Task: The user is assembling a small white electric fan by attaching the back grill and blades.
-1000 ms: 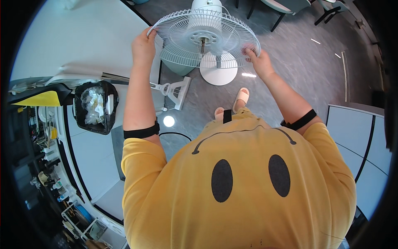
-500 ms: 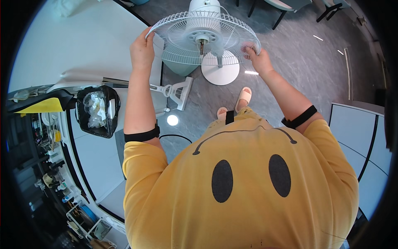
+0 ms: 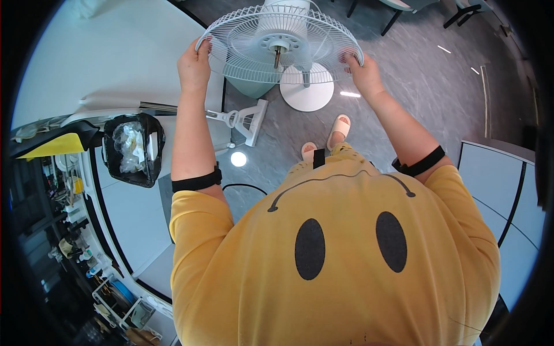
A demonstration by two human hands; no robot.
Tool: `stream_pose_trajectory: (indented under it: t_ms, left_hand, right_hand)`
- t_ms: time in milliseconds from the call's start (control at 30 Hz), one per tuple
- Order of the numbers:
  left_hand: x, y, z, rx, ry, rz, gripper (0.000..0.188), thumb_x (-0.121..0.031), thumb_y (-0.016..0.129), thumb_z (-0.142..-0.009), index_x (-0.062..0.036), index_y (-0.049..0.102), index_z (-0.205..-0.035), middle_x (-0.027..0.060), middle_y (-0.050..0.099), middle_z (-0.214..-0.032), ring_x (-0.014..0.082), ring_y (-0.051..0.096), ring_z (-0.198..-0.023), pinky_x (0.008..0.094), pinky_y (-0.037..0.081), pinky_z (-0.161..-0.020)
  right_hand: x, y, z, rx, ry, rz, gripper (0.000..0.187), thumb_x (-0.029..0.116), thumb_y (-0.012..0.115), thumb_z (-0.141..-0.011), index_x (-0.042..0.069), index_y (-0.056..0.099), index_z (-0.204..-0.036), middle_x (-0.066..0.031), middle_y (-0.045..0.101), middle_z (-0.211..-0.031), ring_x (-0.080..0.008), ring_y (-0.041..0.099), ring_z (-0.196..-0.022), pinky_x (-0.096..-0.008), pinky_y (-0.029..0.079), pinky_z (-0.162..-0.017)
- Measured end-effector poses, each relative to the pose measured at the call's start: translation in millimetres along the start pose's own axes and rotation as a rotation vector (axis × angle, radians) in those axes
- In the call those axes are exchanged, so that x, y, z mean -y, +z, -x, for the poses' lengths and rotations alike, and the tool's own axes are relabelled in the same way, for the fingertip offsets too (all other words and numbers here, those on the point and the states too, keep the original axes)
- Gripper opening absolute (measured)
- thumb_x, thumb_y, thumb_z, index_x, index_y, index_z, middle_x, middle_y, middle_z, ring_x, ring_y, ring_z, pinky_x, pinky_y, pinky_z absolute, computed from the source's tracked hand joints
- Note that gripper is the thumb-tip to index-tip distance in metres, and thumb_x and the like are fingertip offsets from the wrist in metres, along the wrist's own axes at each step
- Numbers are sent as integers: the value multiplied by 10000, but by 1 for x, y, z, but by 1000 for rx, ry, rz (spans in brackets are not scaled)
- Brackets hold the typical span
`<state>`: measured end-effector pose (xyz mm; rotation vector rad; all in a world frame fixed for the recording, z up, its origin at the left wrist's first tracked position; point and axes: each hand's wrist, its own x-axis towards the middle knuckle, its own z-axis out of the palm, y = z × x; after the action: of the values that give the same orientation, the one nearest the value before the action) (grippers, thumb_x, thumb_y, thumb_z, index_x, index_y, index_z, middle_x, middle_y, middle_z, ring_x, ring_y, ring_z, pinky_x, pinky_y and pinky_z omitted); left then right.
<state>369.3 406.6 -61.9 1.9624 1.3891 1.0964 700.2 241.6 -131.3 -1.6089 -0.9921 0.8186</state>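
Head view: hands [image 3: 194, 70] grip the fan grille [image 3: 245, 51]; a black-lined bin [image 3: 152, 172] holds crumpled plastic [image 3: 128, 151].

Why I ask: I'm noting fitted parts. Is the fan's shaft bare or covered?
Bare: the shaft sticks out at the middle of the wire grille, with nothing seen over its tip.

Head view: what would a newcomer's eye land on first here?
Probably the bright yellow T-shirt with two large black ovals, filling the lower middle. Next, at top centre, the round white wire fan grille, held at opposite edges by the bare left hand and bare right hand, with a slim metal shaft at its middle. At left, a black-plastic-lined bin of crumpled clear plastic stands out too.
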Motion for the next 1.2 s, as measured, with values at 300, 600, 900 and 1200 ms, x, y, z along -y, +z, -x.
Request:
stream_pose_trajectory:
  t_ms: [300,600,900,1200]
  left_hand:
    - [3,8,-11,32,-8,3,252,-257,532,-909,-52,662,-978,71,651,-730,156,602,-643,273,471,-613]
    - [5,2,-23,115,-101,20,241,-190,547,-913,4,637,-1024,65,667,-849,114,632,-759,241,506,-632]
    - [26,11,-8,53,-131,153,232,-194,553,-899,9,651,-954,53,660,-761,106,596,-653,257,486,-595]
    - [26,14,-8,80,-180,160,235,-207,552,-900,-3,654,-958,54,660,-759,109,613,-646,247,488,-570]
  right_hand:
    - [10,-7,0,-16,38,-16,225,154,533,-899,18,618,-1056,-66,666,-876,-123,581,-710,-253,463,-633]
    - [19,-3,7,20,21,93,213,143,526,-896,9,612,-1037,-95,669,-866,-162,612,-725,-290,474,-646]
    - [38,-10,-2,-20,-121,228,218,146,534,-882,8,619,-1028,-136,673,-871,-238,641,-809,-317,476,-729]
    - [63,-15,-5,53,-36,257,226,141,528,-882,4,623,-1034,-124,676,-860,-215,643,-803,-310,479,-733]
